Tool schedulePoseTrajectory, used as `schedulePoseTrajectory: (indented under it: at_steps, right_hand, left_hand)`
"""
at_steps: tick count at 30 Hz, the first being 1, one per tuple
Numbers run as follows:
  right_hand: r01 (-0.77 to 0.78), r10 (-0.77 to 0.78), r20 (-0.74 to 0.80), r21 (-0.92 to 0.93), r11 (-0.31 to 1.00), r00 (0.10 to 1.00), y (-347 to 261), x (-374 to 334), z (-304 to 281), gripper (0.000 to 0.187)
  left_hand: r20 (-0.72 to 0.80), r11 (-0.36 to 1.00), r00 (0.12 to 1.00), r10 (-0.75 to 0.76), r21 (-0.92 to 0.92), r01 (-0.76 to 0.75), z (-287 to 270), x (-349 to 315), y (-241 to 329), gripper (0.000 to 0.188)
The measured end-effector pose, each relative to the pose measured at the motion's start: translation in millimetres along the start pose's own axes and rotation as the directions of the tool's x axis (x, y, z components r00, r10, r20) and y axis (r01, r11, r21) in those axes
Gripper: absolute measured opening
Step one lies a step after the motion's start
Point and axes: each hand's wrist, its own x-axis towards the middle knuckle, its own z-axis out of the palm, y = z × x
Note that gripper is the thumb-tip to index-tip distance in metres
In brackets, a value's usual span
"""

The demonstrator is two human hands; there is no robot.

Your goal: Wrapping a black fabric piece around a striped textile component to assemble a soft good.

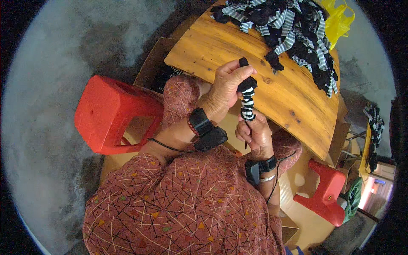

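Between my hands is a small knitted piece [247, 101], black at its upper end and banded black and white below, bunched into folds. My left hand [225, 87] pinches its black upper end between thumb and fingers, and a black tip sticks out above them. Lower down, my right hand [256, 132] is closed around the striped end, with a thin dark bit showing beneath the fingers. The piece is held upright just off the near edge of the wooden table [208, 46]. Inside the folds, nothing can be made out.
A heap of similar black and striped knit pieces [289, 29] covers the table's far side, beside a yellow plastic bag [338, 21]. One red stool [104, 114] stands at left, another red stool [325, 191] at right. A cardboard box [155, 55] sits by the table's left end.
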Motion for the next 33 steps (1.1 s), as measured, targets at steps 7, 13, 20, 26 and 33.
schedulePoseTrajectory:
  at_steps: [7,13,20,26,33]
  right_hand:
    - [0.135,-0.166,-0.072,-0.319,0.938,0.983,-6,6,-1,0.024]
    - [0.264,-0.517,-0.088,-0.779,0.569,0.852,-2,10,-1,0.013]
    - [0.149,-0.685,-0.022,-0.971,0.189,0.728,-7,12,6,0.007]
    - [0.041,-0.059,-0.119,-0.145,0.989,0.991,-10,5,7,0.017]
    - [0.113,-0.17,-0.136,-0.354,0.929,0.976,-15,5,2,0.02]
  left_hand:
    - [0.007,0.979,0.979,0.204,0.015,-0.204,0,0,23,0.027]
    - [-0.046,0.98,0.995,0.083,0.187,-0.073,-5,2,25,0.026]
    - [-0.104,0.993,0.992,0.065,0.103,-0.054,0,5,0,0.016]
    - [-0.018,0.985,0.998,0.063,0.162,-0.059,6,4,10,0.02]
    - [-0.031,0.995,0.995,0.096,0.042,-0.095,18,-1,19,0.025]
